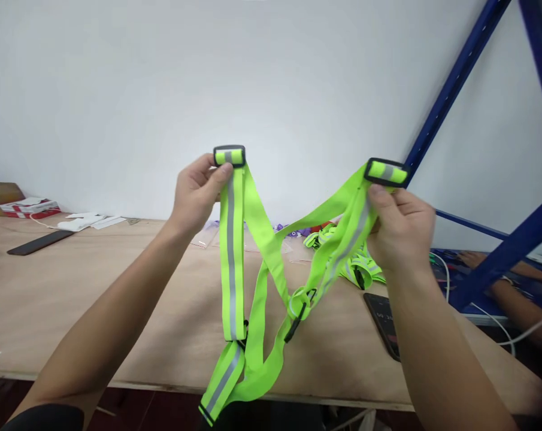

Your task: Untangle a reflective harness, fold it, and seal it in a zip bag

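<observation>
I hold a neon green reflective strap harness (pixel 253 239) up in front of me over a wooden table (pixel 118 311). My left hand (pixel 196 191) pinches one strap just below its black slider buckle (pixel 229 156). My right hand (pixel 399 224) is closed round the other strap below a second black buckle (pixel 386 172). The straps carry a grey reflective stripe, cross in the middle and hang down past the table's front edge, with a black clip (pixel 296 323) low down.
A pile of more green straps (pixel 356 263) lies behind on the table. A dark phone (pixel 382 323) lies under my right wrist, a black flat bar (pixel 39 242) at far left, papers beyond. Blue shelving posts (pixel 499 257) stand right; another person's arm (pixel 517 287) rests there.
</observation>
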